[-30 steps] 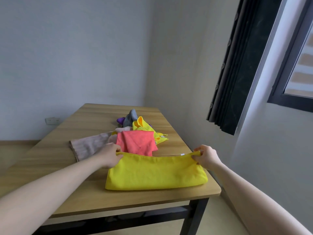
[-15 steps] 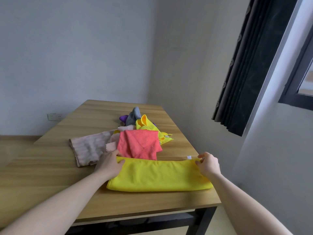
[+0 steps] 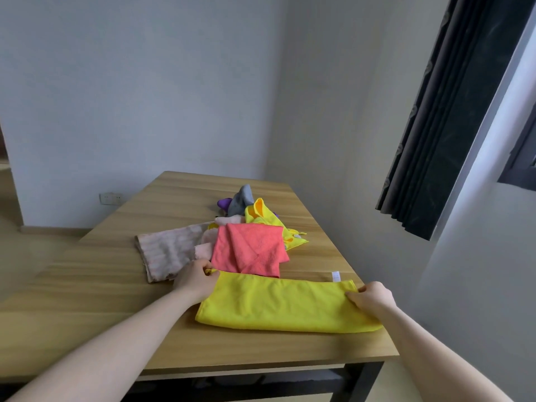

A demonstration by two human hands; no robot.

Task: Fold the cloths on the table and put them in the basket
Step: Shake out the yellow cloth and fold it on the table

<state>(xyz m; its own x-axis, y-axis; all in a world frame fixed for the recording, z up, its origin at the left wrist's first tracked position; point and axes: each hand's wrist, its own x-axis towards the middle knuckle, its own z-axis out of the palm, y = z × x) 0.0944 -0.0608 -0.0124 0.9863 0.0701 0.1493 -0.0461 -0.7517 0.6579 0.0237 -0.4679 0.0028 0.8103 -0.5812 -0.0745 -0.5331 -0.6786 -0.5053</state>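
I reach both bare forearms forward; my left hand (image 3: 195, 279) pinches the folded yellow microfibre cloth (image 3: 285, 306) at its far left corner, my right hand (image 3: 372, 297) its right end.

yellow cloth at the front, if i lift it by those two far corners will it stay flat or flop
Probably flop: the yellow cloth is soft fabric, already folded over on itself with a rounded near edge. Held by the left hand and right hand at its corners, the middle would likely sag. It looks light and fuzzy, so it is unlikely to slip on the table.
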